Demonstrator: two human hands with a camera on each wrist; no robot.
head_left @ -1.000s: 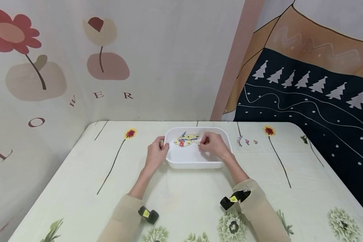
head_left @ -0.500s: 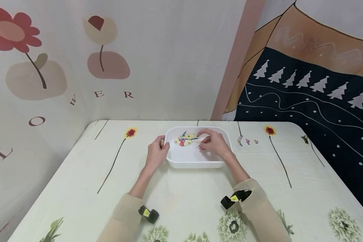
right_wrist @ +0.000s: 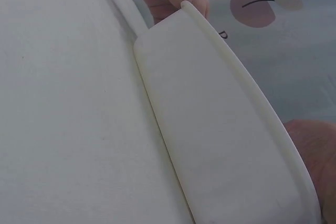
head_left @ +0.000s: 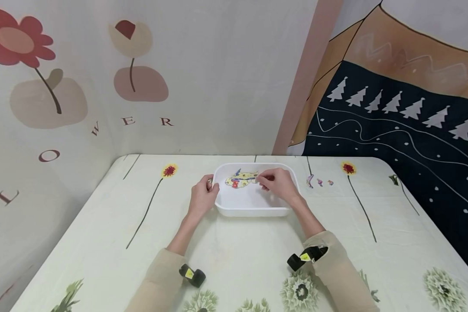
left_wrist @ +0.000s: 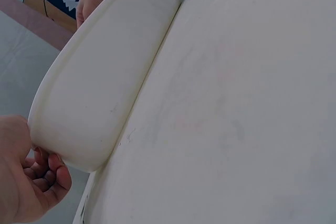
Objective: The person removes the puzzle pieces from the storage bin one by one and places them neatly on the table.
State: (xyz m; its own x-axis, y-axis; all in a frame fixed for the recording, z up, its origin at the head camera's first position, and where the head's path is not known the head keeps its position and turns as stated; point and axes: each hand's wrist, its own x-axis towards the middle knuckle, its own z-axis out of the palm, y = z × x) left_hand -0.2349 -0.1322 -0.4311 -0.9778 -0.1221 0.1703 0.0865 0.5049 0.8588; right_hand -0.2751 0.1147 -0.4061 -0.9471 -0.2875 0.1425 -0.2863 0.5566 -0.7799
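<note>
Head view showed our right hand (head_left: 279,185), fingers newly drawn together, refocusing work beside flat patterned yellow pieces (head_left: 242,178), hold unclear, while our left hand (head_left: 203,196) gripped the rectangular white plastic tray (head_left: 253,212).

Table surface (head_left: 238,255) was flower-patterned, white tray (head_left: 253,212) rested near far edge, three small pieces (head_left: 320,183) lay right of tray
</note>
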